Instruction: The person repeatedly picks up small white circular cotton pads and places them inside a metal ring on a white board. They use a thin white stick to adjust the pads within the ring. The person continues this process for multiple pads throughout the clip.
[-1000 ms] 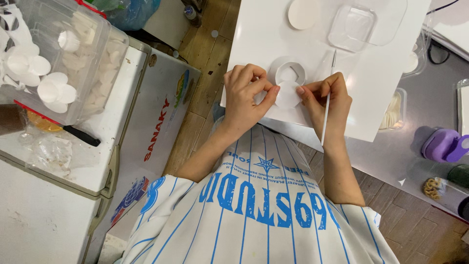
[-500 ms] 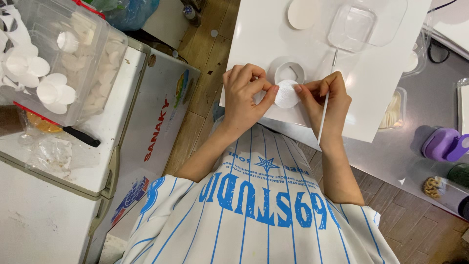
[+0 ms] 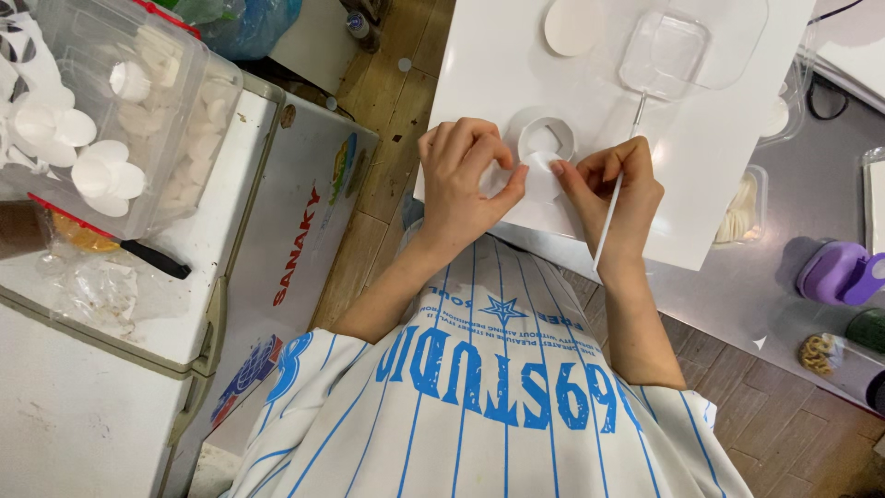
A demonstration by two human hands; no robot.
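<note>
White disc (image 3: 542,175) pinched by both hands (image 3: 544,184); clear bin (image 3: 175,111) full of discs.

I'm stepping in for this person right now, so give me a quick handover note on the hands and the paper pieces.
Left hand: pinches the small white paper disc at its edge.
Right hand: fingertips on the same disc, with a thin white stick held in that hand.
White ring-shaped piece lies on the white board, just beyond the disc.
Done: disc picked up. Left: disc not yet set down.
</note>
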